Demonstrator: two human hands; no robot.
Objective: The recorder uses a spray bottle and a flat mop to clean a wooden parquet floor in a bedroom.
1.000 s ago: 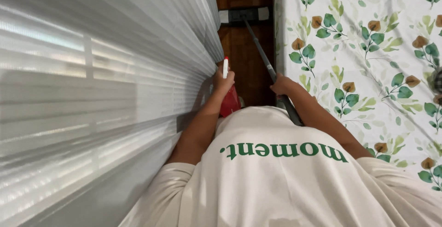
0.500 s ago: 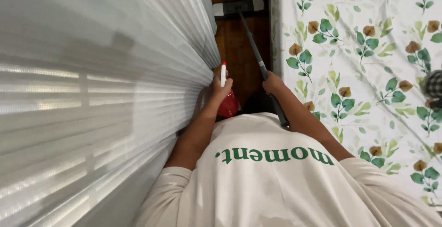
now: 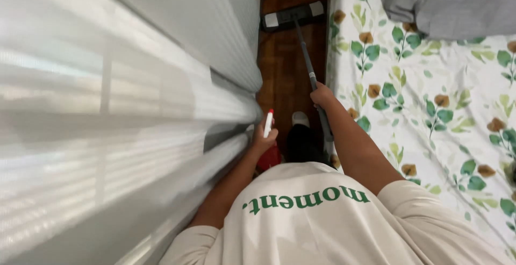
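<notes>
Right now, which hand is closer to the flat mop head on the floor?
The right hand. It grips the mop handle partway down toward the mop head. The left hand holds a spray bottle farther back, near the white curtain.

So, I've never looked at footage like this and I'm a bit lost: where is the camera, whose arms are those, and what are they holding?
The camera sits on the person's head and looks straight down, so you see their own pale shirt and both arms. The right hand grips the long handle of a flat mop, whose head rests on the dark wooden floor. The left hand holds a red spray bottle with a white nozzle. They stand in a narrow gap: pale window blinds on their left, a bed with a leaf-patterned sheet on their right.
</notes>
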